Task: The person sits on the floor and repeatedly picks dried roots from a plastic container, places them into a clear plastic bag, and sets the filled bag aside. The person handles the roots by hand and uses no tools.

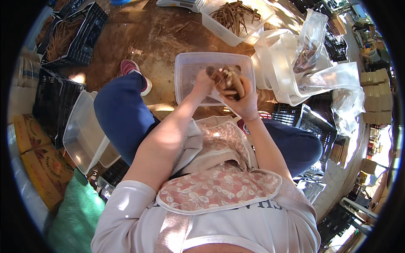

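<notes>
A bunch of brown, curved tamarind-like pods is held between my hands above a translucent plastic tub. My right hand is closed round the bunch from below and the right side. At the bunch's upper left end, my left hand is closed on the pods, its fingertips partly hidden. Motion blurs the top of the bunch. Beneath my hands, the tub stands on the brown floor between my legs; its near side is partly covered by my arms.
Beyond the tub, another clear bin holds more long brown pods. Nested clear bins with plastic bags stand at the right. Black crates and yellow cartons line the left. A green sack lies lower left.
</notes>
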Demonstrator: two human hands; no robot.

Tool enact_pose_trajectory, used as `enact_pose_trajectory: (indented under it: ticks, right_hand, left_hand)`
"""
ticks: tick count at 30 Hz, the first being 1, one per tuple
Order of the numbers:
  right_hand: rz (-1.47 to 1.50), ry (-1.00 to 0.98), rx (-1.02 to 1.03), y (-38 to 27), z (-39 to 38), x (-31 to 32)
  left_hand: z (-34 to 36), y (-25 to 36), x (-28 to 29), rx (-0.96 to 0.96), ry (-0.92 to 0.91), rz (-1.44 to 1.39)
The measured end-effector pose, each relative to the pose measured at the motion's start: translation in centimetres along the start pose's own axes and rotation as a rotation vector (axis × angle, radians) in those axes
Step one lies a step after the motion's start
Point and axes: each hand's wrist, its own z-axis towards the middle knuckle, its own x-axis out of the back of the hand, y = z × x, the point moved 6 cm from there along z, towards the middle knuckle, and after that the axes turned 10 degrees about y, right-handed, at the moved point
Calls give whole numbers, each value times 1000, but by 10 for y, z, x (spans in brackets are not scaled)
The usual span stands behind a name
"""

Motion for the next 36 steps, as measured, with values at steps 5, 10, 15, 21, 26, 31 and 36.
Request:
enact_pose_trajectory:
  ticks: [5,10,15,21,26,31,36]
  right_hand:
    - [-57,-316,308,-25,-21,-27]
    - [-29,-385,52,-4,-8,-31]
    - [-60,-366,137,-35,-7,-23]
    - [297,-316,548,-98,-18,-30]
    - [269,-188,321,-88,3,-16]
    - [240,-210,566,-107,-1,-16]
    - [16,-228,426,-59,1,-29]
  left_hand:
    - [2,-8,-5,305,-6,-3]
    - [-7,1,-3,336,-103,-120]
    - [-2,1,-5,345,-78,-36]
    - [-2,1,-7,415,-20,21]
    - [-1,2,-3,355,-74,43]
    - [-3,1,-1,406,-79,17]
    - [-3,6,1,328,-85,66]
